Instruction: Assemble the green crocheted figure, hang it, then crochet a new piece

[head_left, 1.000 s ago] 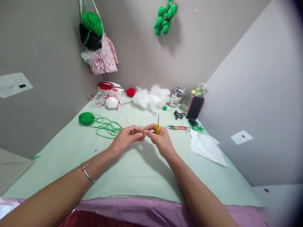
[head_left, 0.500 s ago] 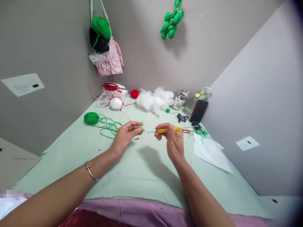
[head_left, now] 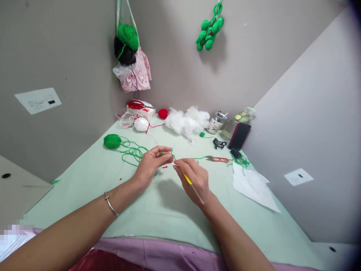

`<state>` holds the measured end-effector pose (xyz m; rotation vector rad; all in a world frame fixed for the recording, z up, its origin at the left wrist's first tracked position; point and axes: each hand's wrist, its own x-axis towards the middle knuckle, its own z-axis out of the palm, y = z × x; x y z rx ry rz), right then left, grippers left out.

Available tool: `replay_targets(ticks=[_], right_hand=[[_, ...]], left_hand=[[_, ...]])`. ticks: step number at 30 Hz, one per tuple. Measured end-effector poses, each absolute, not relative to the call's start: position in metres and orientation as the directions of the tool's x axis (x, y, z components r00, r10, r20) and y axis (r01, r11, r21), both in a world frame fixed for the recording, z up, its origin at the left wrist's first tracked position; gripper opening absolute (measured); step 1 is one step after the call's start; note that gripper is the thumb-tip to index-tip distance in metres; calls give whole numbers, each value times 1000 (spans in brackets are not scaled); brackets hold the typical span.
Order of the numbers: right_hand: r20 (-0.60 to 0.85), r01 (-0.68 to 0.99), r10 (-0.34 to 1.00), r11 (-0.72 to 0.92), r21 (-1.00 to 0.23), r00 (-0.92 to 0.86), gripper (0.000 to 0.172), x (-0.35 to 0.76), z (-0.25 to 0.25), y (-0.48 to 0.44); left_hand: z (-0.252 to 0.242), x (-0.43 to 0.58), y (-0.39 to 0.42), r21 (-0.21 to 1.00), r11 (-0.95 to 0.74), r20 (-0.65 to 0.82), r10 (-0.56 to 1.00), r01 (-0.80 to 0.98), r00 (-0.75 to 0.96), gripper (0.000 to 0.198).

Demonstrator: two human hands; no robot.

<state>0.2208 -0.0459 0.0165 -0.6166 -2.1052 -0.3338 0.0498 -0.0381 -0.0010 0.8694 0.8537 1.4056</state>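
Two things are pinched: green yarn in the left hand, and a yellow hook in the right hand at the yarn's five o'clock, so a hard tug might make the yarn slip off.

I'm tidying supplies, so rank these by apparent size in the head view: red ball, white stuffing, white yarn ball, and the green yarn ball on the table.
1. White stuffing
2. Green yarn ball and white yarn ball: too alike to rank
3. Red ball
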Motion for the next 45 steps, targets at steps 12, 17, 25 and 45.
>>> replay_targets(ticks=[12, 17, 25, 45], right_hand=[[817, 562, 243, 819, 116, -523, 36, 224, 7, -41], [828, 519, 209, 847, 112, -520, 38, 224, 10, -43], [795, 361, 516, 842, -402, -318, 21, 221, 16, -44], [68, -338, 950, -41, -940, -304, 23, 230, 25, -24]], left_hand=[[4, 47, -42, 868, 93, -26, 990, -488, 142, 29], [7, 45, -42, 850, 122, -16, 978, -512, 207, 29], [13, 44, -45, 906, 71, 16, 979, -416, 202, 29], [17, 43, -47, 857, 121, 46, 950, -501, 309, 28]])
